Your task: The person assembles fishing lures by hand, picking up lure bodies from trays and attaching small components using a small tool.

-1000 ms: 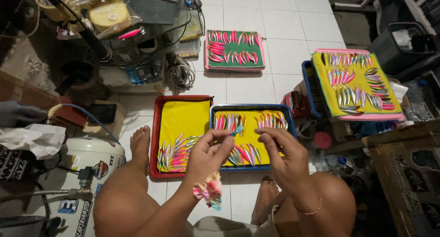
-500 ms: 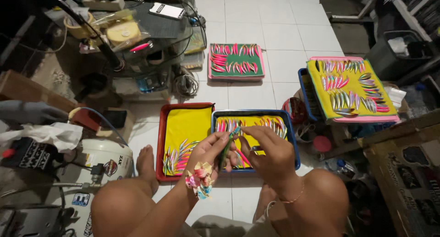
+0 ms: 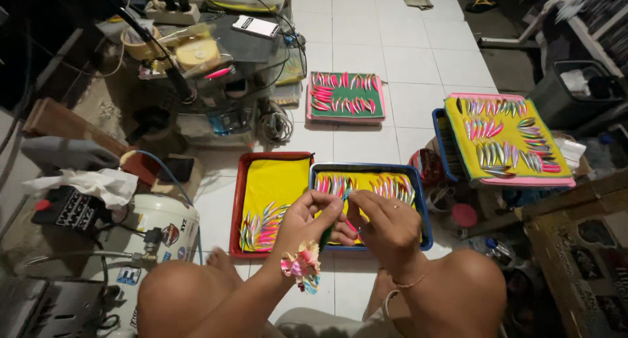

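- Head view looks down on a person seated on a white tiled floor (image 3: pixel 418 63), knees spread, both hands brought together over a blue tray (image 3: pixel 422 210).
- Left hand (image 3: pixel 311 220) has its grip closed: thumb and fingertips pinch a small slim green lure (image 3: pixel 327 235), which points down and toward the person, just above the near edge of the blue tray.
- A bright pink and yellow scrunchie (image 3: pixel 301 267) sits around the left wrist.
- Right hand (image 3: pixel 386 227) is curled, its fingertips meeting the left hand's at the top end of the same lure; its grip is nearly closed, but whether it truly clamps the lure or only touches it I cannot tell.
- A thin bracelet (image 3: pixel 411 284) circles the right wrist.
- Blue tray holds a yellow lining with a row of coloured lures along its far side.
- Just beside it on the left, touching it, a red tray (image 3: pixel 239 201) with yellow lining carries a fan of lures in its near corner.
- Farther off on the floor lies a pink tray (image 3: pixel 347 119) with a green lining, covered in red and pink lures.
- To the right, a raised stack of trays (image 3: pixel 504 138) topped with yellow lining shows several rows of lures.
- At the left stands a white compressor tank (image 3: pixel 163 230) with a blue hose.
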